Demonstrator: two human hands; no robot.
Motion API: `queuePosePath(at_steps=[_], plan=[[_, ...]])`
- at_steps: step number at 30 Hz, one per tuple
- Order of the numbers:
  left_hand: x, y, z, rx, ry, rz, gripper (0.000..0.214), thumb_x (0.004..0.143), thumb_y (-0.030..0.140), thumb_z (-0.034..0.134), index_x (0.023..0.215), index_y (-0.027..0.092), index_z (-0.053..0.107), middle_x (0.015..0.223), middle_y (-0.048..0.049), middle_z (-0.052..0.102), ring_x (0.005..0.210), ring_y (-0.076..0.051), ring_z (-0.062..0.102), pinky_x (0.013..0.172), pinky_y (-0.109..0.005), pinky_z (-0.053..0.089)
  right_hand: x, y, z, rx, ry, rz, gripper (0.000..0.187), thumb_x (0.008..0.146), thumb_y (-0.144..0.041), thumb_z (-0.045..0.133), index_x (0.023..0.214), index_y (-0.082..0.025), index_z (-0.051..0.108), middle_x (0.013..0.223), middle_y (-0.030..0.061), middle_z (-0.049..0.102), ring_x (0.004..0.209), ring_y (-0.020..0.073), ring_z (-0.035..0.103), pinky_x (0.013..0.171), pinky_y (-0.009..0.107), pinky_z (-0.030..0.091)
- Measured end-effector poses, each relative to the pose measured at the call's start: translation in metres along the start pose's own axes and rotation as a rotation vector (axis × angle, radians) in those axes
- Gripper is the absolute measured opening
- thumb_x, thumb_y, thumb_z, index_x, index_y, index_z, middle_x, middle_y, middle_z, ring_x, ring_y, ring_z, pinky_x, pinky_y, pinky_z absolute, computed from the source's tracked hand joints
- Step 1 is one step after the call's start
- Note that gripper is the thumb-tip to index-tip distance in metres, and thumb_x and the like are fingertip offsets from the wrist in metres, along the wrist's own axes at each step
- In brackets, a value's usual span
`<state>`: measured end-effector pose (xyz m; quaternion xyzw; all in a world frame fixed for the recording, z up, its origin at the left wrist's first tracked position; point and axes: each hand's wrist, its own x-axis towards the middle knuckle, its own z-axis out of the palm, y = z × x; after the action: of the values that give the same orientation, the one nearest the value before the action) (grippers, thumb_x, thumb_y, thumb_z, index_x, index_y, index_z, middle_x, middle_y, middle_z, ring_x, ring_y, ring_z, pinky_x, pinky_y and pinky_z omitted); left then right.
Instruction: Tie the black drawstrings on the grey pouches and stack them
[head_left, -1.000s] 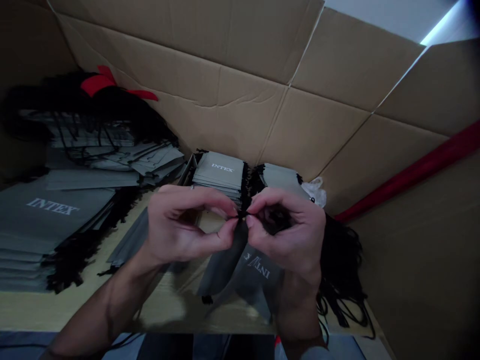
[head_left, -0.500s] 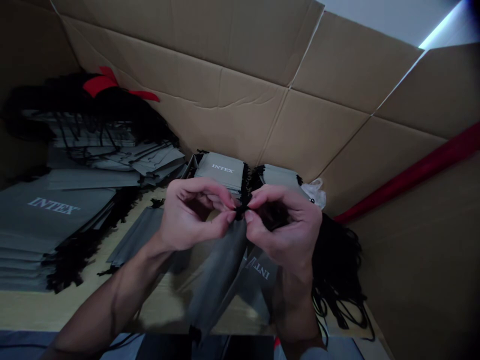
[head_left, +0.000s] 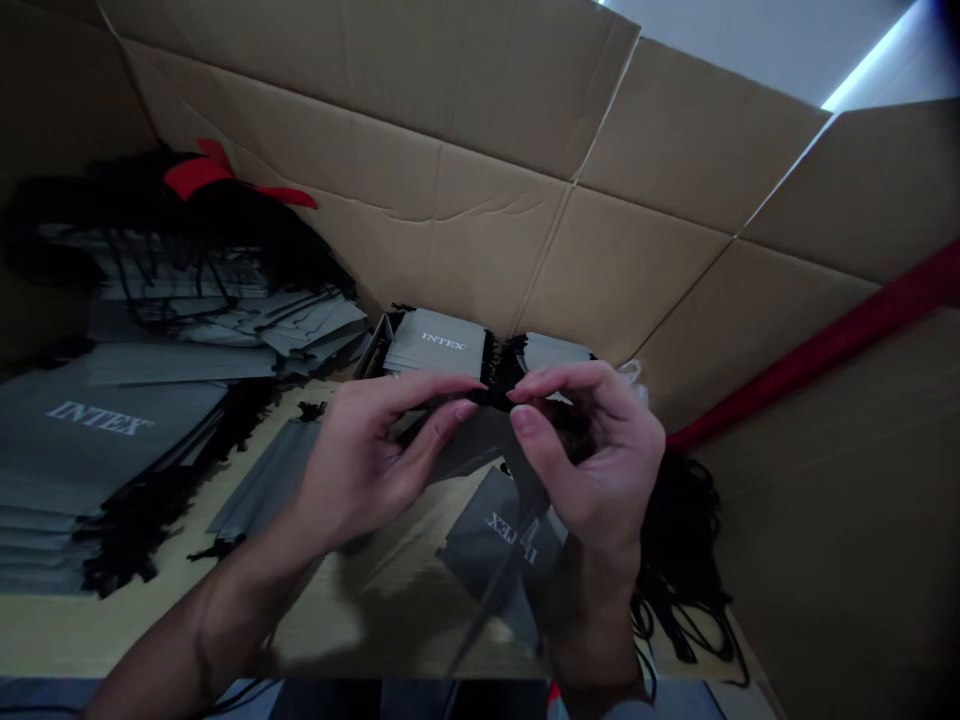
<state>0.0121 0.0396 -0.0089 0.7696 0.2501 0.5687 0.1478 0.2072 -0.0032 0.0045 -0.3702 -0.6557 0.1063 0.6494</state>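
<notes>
My left hand point(head_left: 364, 450) pinches one side of a grey fabric pouch point(head_left: 474, 440), thumb and forefinger closed at its dark top. Opposite it, my right hand point(head_left: 600, 460) grips the other side near a bunch of black cord point(head_left: 498, 394). The cloth hangs down between and below my fingers, a little blurred, so exactly how the cord runs cannot be made out. Beneath my hands, a grey piece with white INTEX lettering point(head_left: 480, 530) lies on the wooden table point(head_left: 360, 610). Left of it are narrow grey pouches with black cord ends point(head_left: 270, 470).
A large stack of INTEX pouches point(head_left: 97, 430) fills the left side, with a heap of black cords point(head_left: 247, 225) and a red strap point(head_left: 199, 177) behind. More stacked pouches point(head_left: 442, 340) stand at the back. Black cords point(head_left: 682, 550) hang at right. Cardboard walls point(head_left: 337, 110) enclose the table.
My hands have moved slightly apart, the right one shifting rightward. The pouch has swung from hanging lengthwise toward me to a more spread, turned position, uncovering more of the INTEX piece below.
</notes>
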Motion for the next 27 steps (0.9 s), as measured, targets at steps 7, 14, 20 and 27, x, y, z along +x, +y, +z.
queuePosePath(at_steps=[7,14,20,27], plan=[[-0.006,0.001,0.008,0.238,0.011,0.223,0.021,0.107,0.009,0.071,0.125,0.019,0.076,0.107,-0.0048,0.086,0.093,-0.016,0.084,0.089,-0.023,0.067,-0.002,-0.002,0.003,-0.288,-0.049,-0.210,0.020,0.091,-0.006,0.080,0.102,-0.023,0.077,0.095,-0.0027,0.079,0.081,0.0123,0.071,0.079,0.026,0.062],[-0.013,-0.013,0.011,0.340,0.026,0.439,0.031,0.101,-0.001,0.071,0.128,0.014,0.075,0.125,-0.0106,0.085,0.113,-0.018,0.084,0.110,-0.023,0.065,0.000,0.001,0.002,-0.355,-0.040,-0.198,0.017,0.090,-0.006,0.076,0.096,-0.023,0.076,0.086,-0.0029,0.076,0.073,0.0117,0.069,0.071,0.024,0.061],[-0.015,-0.017,0.009,0.301,0.003,0.461,0.036,0.100,0.000,0.072,0.131,0.018,0.075,0.123,-0.0093,0.086,0.111,-0.020,0.085,0.106,-0.027,0.068,-0.001,0.000,0.000,-0.309,-0.064,-0.149,0.020,0.087,-0.007,0.077,0.095,-0.025,0.076,0.086,-0.0033,0.077,0.072,0.0130,0.069,0.069,0.025,0.061],[-0.017,-0.013,0.004,0.338,-0.035,0.501,0.030,0.098,0.010,0.083,0.127,0.015,0.076,0.118,-0.0119,0.086,0.103,-0.022,0.086,0.095,-0.027,0.070,0.000,-0.002,-0.005,-0.310,-0.146,-0.151,0.019,0.086,-0.007,0.077,0.094,-0.024,0.076,0.084,-0.0031,0.076,0.072,0.0130,0.068,0.070,0.026,0.060]])
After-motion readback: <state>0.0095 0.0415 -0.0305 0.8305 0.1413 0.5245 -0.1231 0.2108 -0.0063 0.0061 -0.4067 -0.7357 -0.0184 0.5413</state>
